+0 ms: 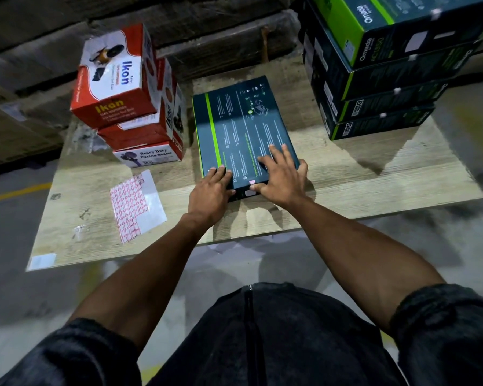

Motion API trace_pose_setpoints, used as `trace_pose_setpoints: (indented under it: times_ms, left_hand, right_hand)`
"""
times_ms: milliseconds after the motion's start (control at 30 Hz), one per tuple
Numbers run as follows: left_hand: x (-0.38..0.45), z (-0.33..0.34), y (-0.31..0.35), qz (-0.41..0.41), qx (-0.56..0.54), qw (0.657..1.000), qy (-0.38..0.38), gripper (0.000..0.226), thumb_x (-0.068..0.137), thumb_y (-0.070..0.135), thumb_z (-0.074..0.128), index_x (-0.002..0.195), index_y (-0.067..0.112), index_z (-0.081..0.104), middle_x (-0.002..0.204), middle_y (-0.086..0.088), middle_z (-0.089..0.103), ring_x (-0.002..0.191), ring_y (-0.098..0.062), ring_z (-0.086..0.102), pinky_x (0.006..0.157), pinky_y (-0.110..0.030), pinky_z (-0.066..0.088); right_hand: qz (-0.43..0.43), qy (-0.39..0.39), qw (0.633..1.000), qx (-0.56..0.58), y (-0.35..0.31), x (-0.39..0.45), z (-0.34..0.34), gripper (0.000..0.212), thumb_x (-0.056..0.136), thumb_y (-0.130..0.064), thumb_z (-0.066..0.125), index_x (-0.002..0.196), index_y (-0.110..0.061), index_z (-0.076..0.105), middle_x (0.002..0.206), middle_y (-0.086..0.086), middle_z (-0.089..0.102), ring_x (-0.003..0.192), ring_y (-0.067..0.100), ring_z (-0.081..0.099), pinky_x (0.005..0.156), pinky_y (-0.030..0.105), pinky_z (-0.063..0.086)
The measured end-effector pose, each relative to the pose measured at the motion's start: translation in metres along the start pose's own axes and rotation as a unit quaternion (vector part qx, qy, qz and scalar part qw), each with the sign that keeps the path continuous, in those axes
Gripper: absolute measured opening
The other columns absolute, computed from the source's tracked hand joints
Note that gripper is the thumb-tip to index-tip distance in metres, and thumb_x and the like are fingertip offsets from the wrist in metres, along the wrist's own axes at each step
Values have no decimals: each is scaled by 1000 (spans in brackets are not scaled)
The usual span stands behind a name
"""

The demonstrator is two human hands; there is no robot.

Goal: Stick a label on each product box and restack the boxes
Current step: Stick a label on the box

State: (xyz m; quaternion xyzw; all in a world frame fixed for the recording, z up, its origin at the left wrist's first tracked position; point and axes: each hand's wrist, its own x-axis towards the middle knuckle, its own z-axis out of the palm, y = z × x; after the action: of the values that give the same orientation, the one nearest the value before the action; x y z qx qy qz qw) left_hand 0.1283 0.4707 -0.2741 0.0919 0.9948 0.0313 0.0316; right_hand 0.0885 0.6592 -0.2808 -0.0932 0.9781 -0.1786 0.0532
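My 2 hands, left (211,188) and right (280,176), lie fingers-flat on the near short end of the dark router box (241,129) on the worktop (346,174), long axis running away from me, stack of 4 boxes (379,79) far-right.

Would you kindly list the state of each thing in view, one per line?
dark box: flat on the board, a small pink label near its front edge
left hand: flat on the box
right hand: flat on the box
label sheet: partly used
dark boxes: stacked
red boxes: stacked unevenly
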Motion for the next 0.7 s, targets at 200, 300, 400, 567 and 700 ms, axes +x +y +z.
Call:
trace_pose_setpoints:
  times_ms: [200, 300, 400, 567, 700]
  left_hand:
    - [1, 2, -1, -4, -3, 1000, -6, 49, 95, 29, 55, 139, 10, 43, 150, -13, 39, 140, -31, 31, 111, -41, 32]
    - [1, 3, -2, -10, -9, 1000, -11, 51, 96, 30, 53, 142, 10, 40, 153, -12, 35, 141, -31, 29, 114, -41, 29]
    - [0, 3, -1, -10, -12, 1000, -9, 52, 98, 30, 51, 144, 10, 38, 154, -13, 32, 143, -31, 26, 115, -41, 27]
    - [-3, 4, 1, -13, -26, 1000, -4, 54, 99, 28, 49, 147, 7, 34, 156, -15, 29, 144, -33, 22, 117, -41, 21]
    - [-8, 9, 3, -21, -43, 999, 11, 55, 101, 28, 46, 149, 7, 30, 158, -15, 23, 146, -32, 17, 119, -40, 15]
  right_hand:
    - [-1, -1, 1000, -14, -2, 0, 0, 71, 77, -62, 69, 138, -37, 42, 163, -4, 12, 151, 21, 1, 111, 57, 16]
    - [-7, -35, 999, 6, 1, 1, -5, 77, 76, -64, 69, 142, -37, 37, 164, -4, 6, 151, 21, -4, 113, 59, 11]
    - [-18, -86, 995, 44, 6, 0, -15, 87, 76, -62, 70, 148, -35, 31, 165, -4, -2, 150, 19, -12, 115, 59, 5]
    - [10, -101, 988, 113, 3, 4, -21, 66, 89, -56, 58, 147, -36, 34, 165, -7, -4, 150, 15, -15, 115, 57, -3]
    - [22, -96, 992, 84, -2, 6, -14, 66, 89, -57, 55, 147, -39, 30, 164, -8, -7, 149, 16, -16, 115, 57, -6]
